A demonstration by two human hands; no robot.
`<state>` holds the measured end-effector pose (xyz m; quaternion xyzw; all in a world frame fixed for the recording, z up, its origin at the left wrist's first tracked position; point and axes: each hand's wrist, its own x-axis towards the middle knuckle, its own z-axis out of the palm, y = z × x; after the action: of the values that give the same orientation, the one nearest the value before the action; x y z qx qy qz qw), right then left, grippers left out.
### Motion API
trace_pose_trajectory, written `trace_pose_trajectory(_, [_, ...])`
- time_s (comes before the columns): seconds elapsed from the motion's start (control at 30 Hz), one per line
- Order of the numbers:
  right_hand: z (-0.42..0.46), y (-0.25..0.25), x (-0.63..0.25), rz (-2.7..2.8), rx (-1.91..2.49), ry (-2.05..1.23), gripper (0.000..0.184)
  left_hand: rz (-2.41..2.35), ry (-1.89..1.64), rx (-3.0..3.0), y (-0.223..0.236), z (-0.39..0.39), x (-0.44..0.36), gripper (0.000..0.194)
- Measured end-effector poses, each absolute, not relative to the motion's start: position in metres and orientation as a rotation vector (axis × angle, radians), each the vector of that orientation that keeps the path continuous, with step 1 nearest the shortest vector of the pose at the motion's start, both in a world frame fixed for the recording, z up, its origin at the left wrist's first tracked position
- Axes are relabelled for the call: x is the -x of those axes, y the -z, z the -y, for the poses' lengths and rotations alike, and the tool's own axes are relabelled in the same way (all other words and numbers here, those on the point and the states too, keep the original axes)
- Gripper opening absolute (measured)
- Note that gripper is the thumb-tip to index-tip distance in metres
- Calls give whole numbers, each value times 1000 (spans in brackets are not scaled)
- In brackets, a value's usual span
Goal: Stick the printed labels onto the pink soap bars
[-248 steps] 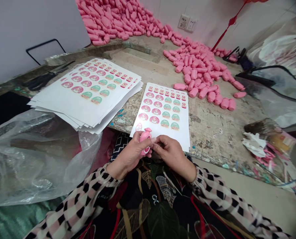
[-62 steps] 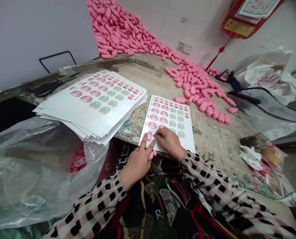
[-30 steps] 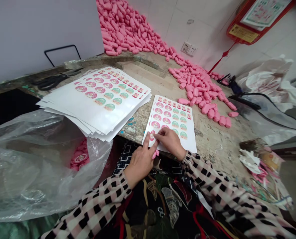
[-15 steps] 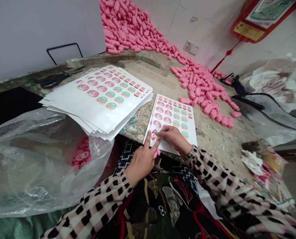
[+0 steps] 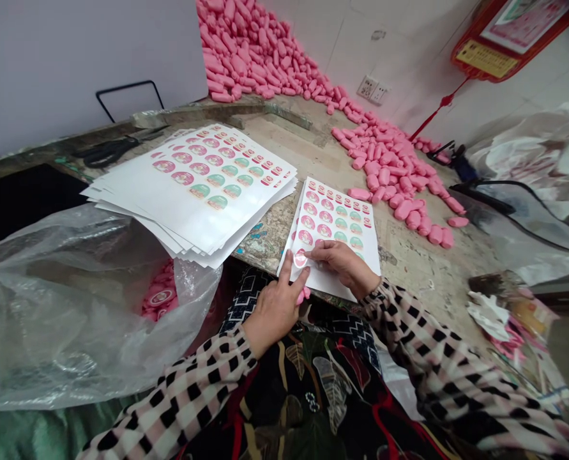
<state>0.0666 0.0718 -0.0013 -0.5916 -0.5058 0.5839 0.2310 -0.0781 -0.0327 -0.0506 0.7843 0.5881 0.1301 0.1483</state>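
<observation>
My right hand (image 5: 344,265) pinches the edge of a pink oval sticker (image 5: 300,258) at the near left of a sticker sheet (image 5: 323,282). The sheet carries rows of pink and green stickers and lies at the table's front edge. My left hand (image 5: 277,313) rests at the sheet's near left corner, index finger and thumb spread on either side of that sticker. Its other fingers are curled around a small pink piece (image 5: 303,295), mostly hidden by the hand. Whether the sticker is fully off the sheet is too small to tell.
Left of the sheet lies a thick stack of sticker sheets (image 5: 169,211), with black scissors (image 5: 106,152) behind. Pink pieces (image 5: 260,54) are heaped along the wall. A clear plastic bag (image 5: 73,319) with pink pieces stands at left. Crumpled tissue (image 5: 489,314) lies at right.
The pinched sticker has tilted and lifted slightly at its edge under my right fingers. My left hand has stayed in place on the sheet. The whole view has shifted a little.
</observation>
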Motion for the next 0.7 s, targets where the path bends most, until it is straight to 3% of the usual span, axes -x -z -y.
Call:
trace_pose_trajectory(0.2, [-69, -16, -71, 1449, 1552, -1626, 32, -1653, -406, -2229, 50, 31, 79, 63])
trace_pose_trajectory(0.37, [-59, -13, -74, 1672, 1410, -1304, 29, -1553, -520, -2189, 51, 31, 84, 63])
trace_pose_trajectory(0.53, [-56, 1, -85, 1780, 1495, -970, 29, -1423, -713, -2121, 52, 35, 96, 55])
trace_pose_trajectory(0.7, [-63, 10, -98, 1600, 1510, -1025, 32, -1394, -1094, -1947, 46, 40, 110, 48])
